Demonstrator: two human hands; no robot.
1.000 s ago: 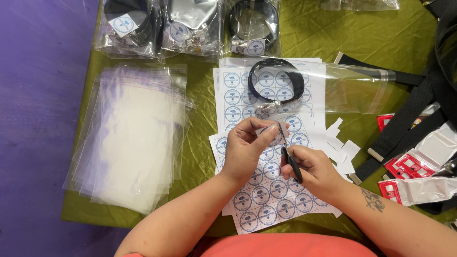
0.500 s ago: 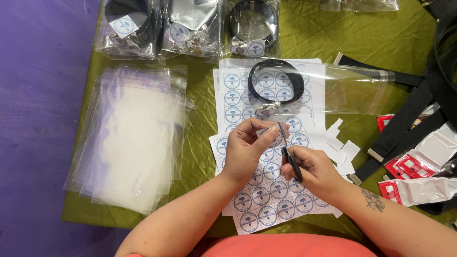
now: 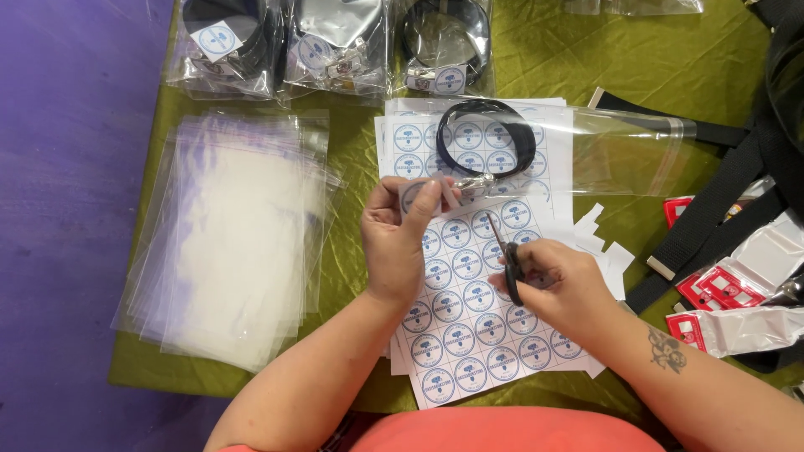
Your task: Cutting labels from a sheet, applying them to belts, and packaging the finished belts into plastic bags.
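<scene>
left hand (image 3: 394, 243) mid-frame, fingers pinching one cut sticker (image 3: 416, 197). right hand (image 3: 557, 285) gripping scissors (image 3: 507, 264), blades nearly closed. three bagged items (image 3: 327, 46) labelled at top; sticker sheet (image 3: 473, 335) below mostly uncut; bag stack (image 3: 234, 243) left.

Olive tablecloth (image 3: 544, 59) shows a soft sheen, creased woven cloth. The sticker sheet (image 3: 477, 335) is matt white paper with blue print. Scissors (image 3: 507, 259) have dull grey metal blades and black plastic handles. Clear plastic bags (image 3: 234, 243) look glossy and crinkly. The black lanyard (image 3: 494, 134) is flat woven webbing, matt.
</scene>
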